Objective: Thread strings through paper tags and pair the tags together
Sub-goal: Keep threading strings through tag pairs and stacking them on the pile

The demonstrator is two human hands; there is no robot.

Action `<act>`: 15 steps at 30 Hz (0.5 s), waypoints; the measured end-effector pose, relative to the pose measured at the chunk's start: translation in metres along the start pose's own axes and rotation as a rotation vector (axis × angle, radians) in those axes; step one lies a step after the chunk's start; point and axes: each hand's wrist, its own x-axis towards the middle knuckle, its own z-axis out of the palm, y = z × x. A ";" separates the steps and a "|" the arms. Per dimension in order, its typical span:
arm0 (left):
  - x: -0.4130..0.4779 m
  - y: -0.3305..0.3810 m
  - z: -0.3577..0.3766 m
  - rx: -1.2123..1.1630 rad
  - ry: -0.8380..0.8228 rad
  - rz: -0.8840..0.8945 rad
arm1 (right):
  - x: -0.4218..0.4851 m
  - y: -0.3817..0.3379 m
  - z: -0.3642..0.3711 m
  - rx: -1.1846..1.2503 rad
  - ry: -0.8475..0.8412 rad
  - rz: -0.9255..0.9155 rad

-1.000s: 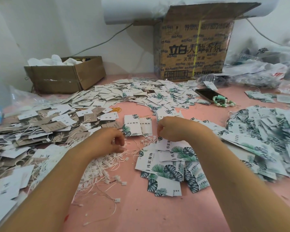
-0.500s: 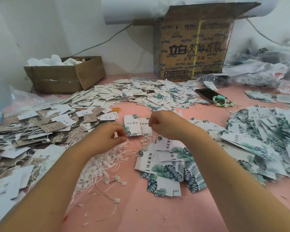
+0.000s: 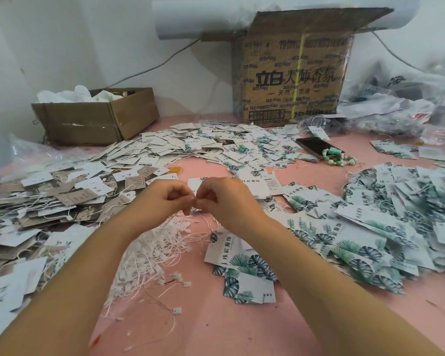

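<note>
Left hand point(image 3: 165, 199) and right hand point(image 3: 225, 200) are pinching a string point(image 3: 194, 206); strung tags point(image 3: 396, 201) are lying at three o'clock, loose tags point(image 3: 165, 150) at eleven.

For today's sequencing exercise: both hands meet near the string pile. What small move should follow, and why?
Probably thread the string, seemingly pinched between left hand and right hand, through a nearby leaf tag; neither hand visibly holds a tag.

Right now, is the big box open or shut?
Open: the big box has its top flap lifted. Its inside is hidden.
</note>
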 end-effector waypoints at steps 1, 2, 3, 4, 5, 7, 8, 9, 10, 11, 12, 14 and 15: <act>0.000 0.000 -0.001 -0.001 -0.010 -0.005 | 0.000 0.000 0.000 -0.013 -0.008 -0.010; -0.001 0.000 -0.001 0.007 -0.025 -0.011 | 0.000 0.000 -0.001 -0.028 -0.023 -0.017; -0.001 0.000 -0.001 0.031 -0.041 -0.016 | 0.000 0.000 -0.001 -0.044 -0.040 -0.022; -0.001 0.000 -0.002 0.066 -0.055 -0.018 | 0.000 0.001 -0.002 -0.057 -0.056 -0.024; -0.001 0.000 -0.002 0.105 -0.066 -0.020 | 0.000 0.002 -0.002 -0.064 -0.067 -0.024; -0.001 0.000 -0.002 0.149 -0.088 -0.028 | 0.000 0.003 -0.003 -0.062 -0.087 -0.026; -0.001 0.000 -0.001 0.154 -0.098 -0.033 | 0.000 0.003 -0.004 -0.046 -0.100 -0.025; -0.001 0.000 -0.001 0.155 -0.103 -0.039 | 0.000 0.003 -0.005 -0.013 -0.111 -0.019; -0.001 -0.001 -0.001 0.154 -0.105 -0.042 | 0.001 0.003 -0.006 0.030 -0.119 -0.006; -0.001 0.000 -0.001 0.150 -0.105 -0.041 | 0.002 0.003 -0.007 0.069 -0.121 0.009; -0.002 0.000 -0.001 0.141 -0.105 -0.035 | 0.003 0.003 -0.009 0.091 -0.117 0.018; -0.003 0.003 -0.001 0.106 -0.105 -0.009 | 0.004 0.004 -0.014 0.110 -0.089 0.029; -0.003 0.004 -0.001 0.097 -0.105 0.006 | 0.004 0.004 -0.016 0.122 -0.068 0.035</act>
